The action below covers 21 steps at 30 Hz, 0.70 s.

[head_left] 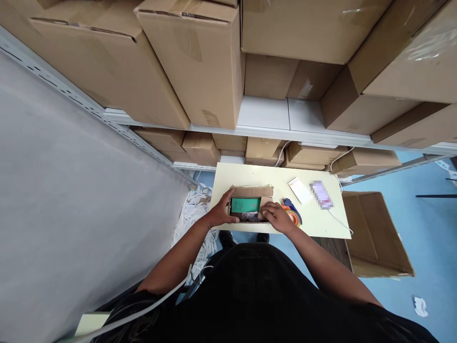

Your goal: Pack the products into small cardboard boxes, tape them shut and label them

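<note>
A small open cardboard box [252, 191] sits near the front edge of a pale yellow table [232, 174]. Inside it lies a green box [245, 205] with small print, and some greyish material shows along its near side. My left hand [222, 210] wraps around the box's left end, fingers at the back and thumb at the front corner. On the right end, my right hand [277, 216] has its fingers curled over a flap. Just beyond that hand are a tape roll [294, 217] with orange and yellow rings and a blue object [290, 206].
A white box [300, 190] and a blurred phone [322, 194] with a cable lie on the table's right. Cardboard boxes [200, 62] fill the shelves above. Shredded paper [193, 219] covers the floor at left. A large open carton [374, 233] stands at right.
</note>
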Each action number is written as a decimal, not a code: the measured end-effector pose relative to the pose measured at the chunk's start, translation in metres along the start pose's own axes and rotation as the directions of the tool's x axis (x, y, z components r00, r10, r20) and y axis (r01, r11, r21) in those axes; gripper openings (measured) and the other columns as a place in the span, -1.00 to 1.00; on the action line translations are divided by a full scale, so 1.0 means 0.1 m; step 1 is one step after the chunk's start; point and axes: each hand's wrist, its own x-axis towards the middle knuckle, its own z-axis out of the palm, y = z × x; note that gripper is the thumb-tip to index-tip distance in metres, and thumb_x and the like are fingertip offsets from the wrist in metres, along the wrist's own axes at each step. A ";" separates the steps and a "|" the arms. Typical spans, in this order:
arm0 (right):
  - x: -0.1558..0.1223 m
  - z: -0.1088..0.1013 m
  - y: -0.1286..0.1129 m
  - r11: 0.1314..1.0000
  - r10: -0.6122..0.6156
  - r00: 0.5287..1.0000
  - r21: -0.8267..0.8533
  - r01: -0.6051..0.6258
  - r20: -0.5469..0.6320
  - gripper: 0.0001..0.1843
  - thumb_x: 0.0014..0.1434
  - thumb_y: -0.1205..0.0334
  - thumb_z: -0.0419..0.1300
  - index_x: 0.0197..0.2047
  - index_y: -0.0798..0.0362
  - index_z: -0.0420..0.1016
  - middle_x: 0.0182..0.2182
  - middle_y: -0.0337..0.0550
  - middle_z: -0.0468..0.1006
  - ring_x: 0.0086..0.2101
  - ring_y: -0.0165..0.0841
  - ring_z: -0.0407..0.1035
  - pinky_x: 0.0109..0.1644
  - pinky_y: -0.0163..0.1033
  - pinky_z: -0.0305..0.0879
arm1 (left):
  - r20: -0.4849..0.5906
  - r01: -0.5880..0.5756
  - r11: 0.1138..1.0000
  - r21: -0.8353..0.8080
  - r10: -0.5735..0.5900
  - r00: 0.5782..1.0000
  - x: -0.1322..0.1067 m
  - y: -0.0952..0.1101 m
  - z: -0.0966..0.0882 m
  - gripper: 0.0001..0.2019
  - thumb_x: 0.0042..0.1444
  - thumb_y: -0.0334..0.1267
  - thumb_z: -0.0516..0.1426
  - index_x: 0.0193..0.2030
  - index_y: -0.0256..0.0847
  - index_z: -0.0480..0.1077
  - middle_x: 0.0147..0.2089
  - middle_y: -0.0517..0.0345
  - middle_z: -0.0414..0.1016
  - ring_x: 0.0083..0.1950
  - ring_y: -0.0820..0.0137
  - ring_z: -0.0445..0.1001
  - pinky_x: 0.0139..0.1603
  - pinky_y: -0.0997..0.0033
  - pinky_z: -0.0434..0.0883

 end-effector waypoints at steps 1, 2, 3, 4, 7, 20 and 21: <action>-0.07 0.00 0.01 1.000 -0.018 0.998 -0.021 0.017 -0.052 -0.64 0.37 0.04 0.06 0.04 -0.05 0.61 0.00 -0.02 0.57 0.08 -0.11 0.40 0.25 0.08 0.30 | -0.025 -0.004 1.000 -0.023 0.004 1.000 -0.02 -0.01 0.02 0.30 -0.16 0.06 0.48 0.59 0.01 -0.21 0.62 -0.18 -0.26 0.59 -0.10 -0.15 0.48 -0.16 0.11; -0.16 0.00 0.03 0.998 -0.035 0.994 -0.049 0.030 -0.102 -0.59 0.36 0.00 0.07 0.13 -0.04 0.55 0.07 0.02 0.54 0.13 -0.07 0.36 0.27 0.11 0.28 | -0.050 -0.010 0.999 -0.042 0.008 0.999 -0.04 -0.03 0.04 0.28 -0.13 0.06 0.47 0.59 0.03 -0.23 0.61 -0.17 -0.24 0.59 -0.08 -0.12 0.47 -0.14 0.13; -0.25 0.01 0.05 0.995 -0.050 0.989 -0.087 0.038 -0.139 -0.52 0.33 -0.05 0.12 0.21 -0.03 0.48 0.13 0.06 0.50 0.18 -0.03 0.33 0.29 0.15 0.26 | -0.075 -0.018 0.998 -0.056 0.014 0.997 -0.06 -0.06 0.07 0.26 -0.10 0.05 0.46 0.59 0.03 -0.24 0.61 -0.17 -0.22 0.58 -0.06 -0.09 0.47 -0.12 0.14; -0.34 0.03 0.08 0.991 -0.060 0.985 -0.131 0.039 -0.159 -0.43 0.29 -0.09 0.18 0.27 -0.01 0.43 0.17 0.10 0.46 0.20 0.01 0.30 0.30 0.18 0.25 | -0.100 -0.026 0.998 -0.061 0.020 0.995 -0.08 -0.08 0.09 0.25 -0.09 0.04 0.45 0.59 0.03 -0.25 0.60 -0.17 -0.19 0.58 -0.05 -0.07 0.46 -0.11 0.16; -0.52 0.12 0.15 0.976 -0.048 0.979 -0.219 0.004 -0.198 -0.44 0.28 -0.09 0.20 0.24 0.01 0.41 0.16 0.14 0.42 0.20 0.02 0.30 0.30 0.20 0.26 | -0.159 -0.050 0.998 -0.033 0.044 0.986 -0.13 -0.14 0.13 0.13 -0.02 0.03 0.41 0.56 -0.04 -0.13 0.54 -0.20 0.01 0.54 -0.01 0.05 0.44 -0.10 0.21; -0.12 0.44 0.31 0.968 0.128 0.923 -0.157 -0.196 -0.364 -0.63 0.26 0.02 0.15 0.05 0.05 0.31 -0.01 0.08 0.38 -0.07 -0.10 0.40 -0.01 0.03 0.44 | -0.166 -0.032 0.773 0.634 0.176 0.970 -0.06 -0.07 0.27 -0.69 0.30 -0.26 0.08 0.12 -0.12 0.50 0.32 -0.07 0.37 0.45 0.02 0.19 0.47 -0.14 0.15; -0.15 0.38 0.35 0.963 0.145 0.920 -0.159 -0.215 -0.364 -0.64 0.26 0.05 0.15 0.05 0.04 0.31 -0.02 0.06 0.40 -0.09 -0.12 0.41 -0.02 0.01 0.44 | -0.155 -0.029 0.730 0.683 0.184 0.971 -0.05 -0.04 0.31 -0.67 0.31 -0.30 0.06 0.15 -0.13 0.49 0.29 -0.10 0.39 0.39 -0.01 0.25 0.43 -0.17 0.18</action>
